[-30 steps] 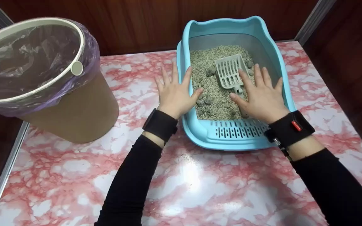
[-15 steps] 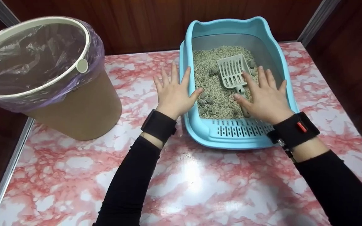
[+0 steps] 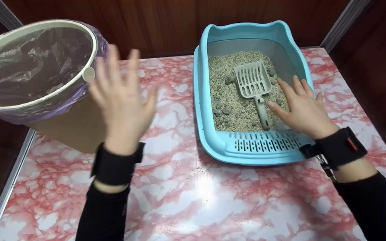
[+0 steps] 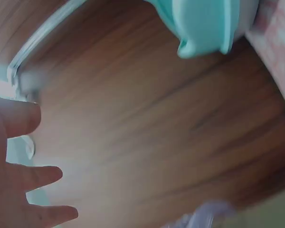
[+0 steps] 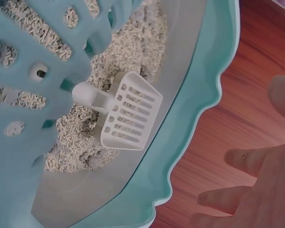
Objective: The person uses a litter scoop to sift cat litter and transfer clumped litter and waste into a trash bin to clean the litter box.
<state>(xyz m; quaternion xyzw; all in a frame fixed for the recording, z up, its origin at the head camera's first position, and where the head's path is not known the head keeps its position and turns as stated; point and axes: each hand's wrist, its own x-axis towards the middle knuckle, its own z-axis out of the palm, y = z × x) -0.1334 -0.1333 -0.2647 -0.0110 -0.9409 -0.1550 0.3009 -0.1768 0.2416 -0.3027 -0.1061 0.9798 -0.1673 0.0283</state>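
A blue litter box holds pale pellet litter with several grey clumps in it. On the litter lies a slotted litter scoop, its handle toward the box's perforated front. My right hand, fingers spread and holding nothing, is over the box's right side, close to the scoop handle. Beside the bin, my left hand is raised with its fingers spread, blurred and holding nothing. The brown bin carries a clear purple-tinged bag under a cream rim ring.
Everything stands on a red-and-white marbled surface. Dark wood panels close off the back and sides, with metal strips at the corners.
My left hand has left the litter box's left edge and moved left and up to the bin. My right hand has shifted slightly right, leaving the scoop's handle in full view.
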